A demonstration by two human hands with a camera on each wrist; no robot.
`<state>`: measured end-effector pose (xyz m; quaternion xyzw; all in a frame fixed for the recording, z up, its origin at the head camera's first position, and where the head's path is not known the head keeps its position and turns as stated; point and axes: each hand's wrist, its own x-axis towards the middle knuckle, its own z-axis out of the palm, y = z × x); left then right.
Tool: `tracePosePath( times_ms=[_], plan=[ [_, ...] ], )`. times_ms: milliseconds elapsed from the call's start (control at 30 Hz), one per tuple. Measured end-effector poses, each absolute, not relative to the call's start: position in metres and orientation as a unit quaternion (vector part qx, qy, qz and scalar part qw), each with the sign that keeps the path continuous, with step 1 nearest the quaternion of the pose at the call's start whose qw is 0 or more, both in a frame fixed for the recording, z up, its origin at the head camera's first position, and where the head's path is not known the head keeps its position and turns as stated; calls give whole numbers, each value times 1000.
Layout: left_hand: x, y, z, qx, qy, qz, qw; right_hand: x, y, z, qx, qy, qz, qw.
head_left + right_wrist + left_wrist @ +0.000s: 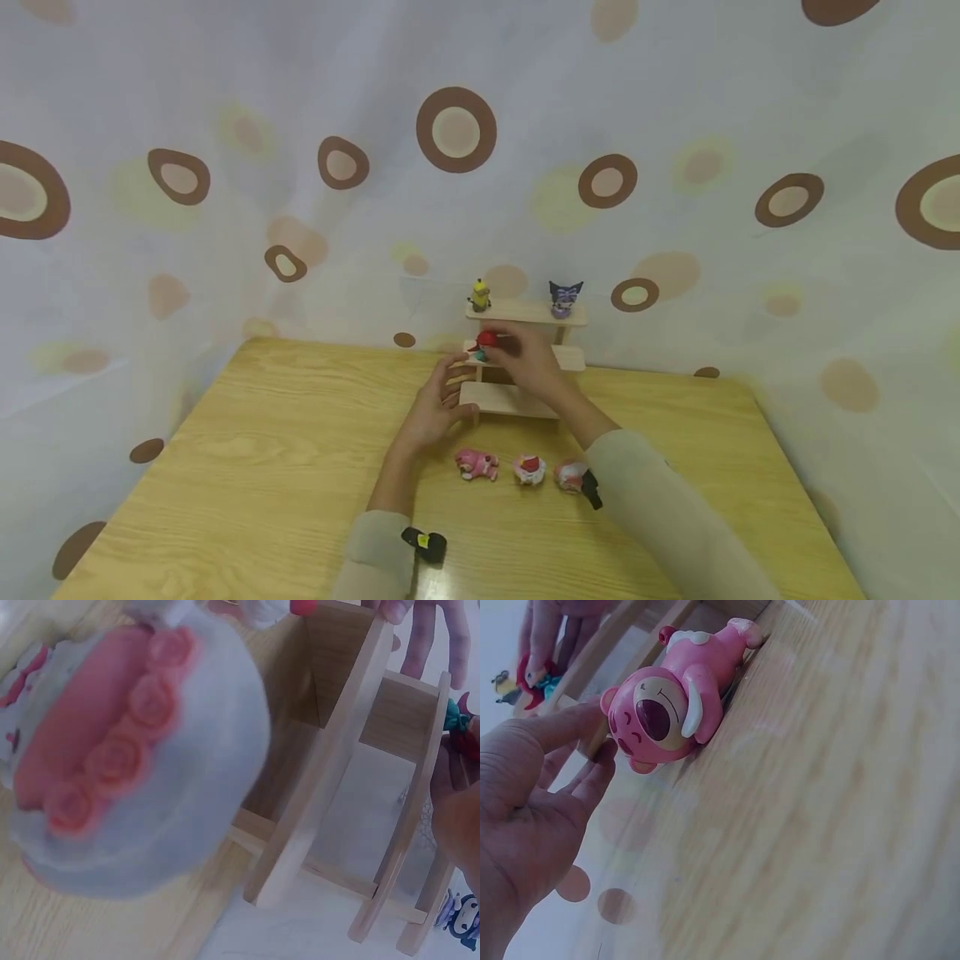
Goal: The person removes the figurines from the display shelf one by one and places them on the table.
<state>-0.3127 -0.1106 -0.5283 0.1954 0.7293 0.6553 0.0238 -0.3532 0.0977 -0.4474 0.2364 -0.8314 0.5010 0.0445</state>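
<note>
no readable text, brand or number, the yellow patch (pixel 423 541) on the black wristband (pixel 437 551) too small for certainty

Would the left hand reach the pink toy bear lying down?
Probably yes: the left hand, at the pale wooden three-tier shelf, is close to the pink toy bear, with nothing between them.

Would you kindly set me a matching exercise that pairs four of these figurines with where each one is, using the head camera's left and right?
Figurines:
1. Minion figurine
2. Kuromi figurine
3. Red-and-teal figurine
4. Pink bear figurine

Places:
A. Lying on the wooden table
B. On the top shelf, towards its right end
C. Pinched by the right hand
D. On the top shelf, towards its left end

Pairs: 1-D, 2-B, 3-C, 4-A
</note>
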Motion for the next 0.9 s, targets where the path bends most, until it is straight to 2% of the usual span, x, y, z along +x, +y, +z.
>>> tracePosePath(
  times_ms=[233,633,733,900],
  plan=[
    [-310,-110,-525,192,732,653,28,-331,102,-447,251,-826,503,44],
    [-307,-109,-526,185,725,663,28,-239,100,-457,328,-791,517,-5],
    [-308,-109,-526,187,727,660,25,-218,99,-464,325,-790,518,-35],
    [-311,-109,-528,195,731,654,21,-194,100,-484,327,-797,507,-35]
  ],
)
